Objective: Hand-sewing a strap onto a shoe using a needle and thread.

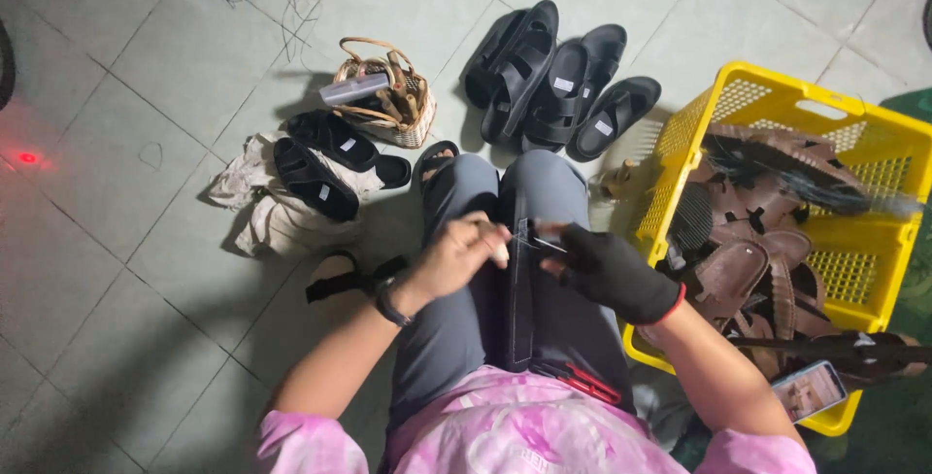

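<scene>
Black sandal (518,289) is gripped on lap by closed left hand (456,258) and gloved right hand (607,270). Finished black sandals (553,81) are lined up ahead; brown pieces remain in yellow crate (879,158).

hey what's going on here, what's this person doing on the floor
A person sits on a tiled floor with a black sandal lying along their lap. The bare left hand and the black-gloved right hand meet at its upper end, working a thin tool or thread there; which one is too small to tell. Finished-looking black sandals lie ahead, a small woven basket beside them, and a yellow crate of brown sandal parts stands on the right.
</scene>
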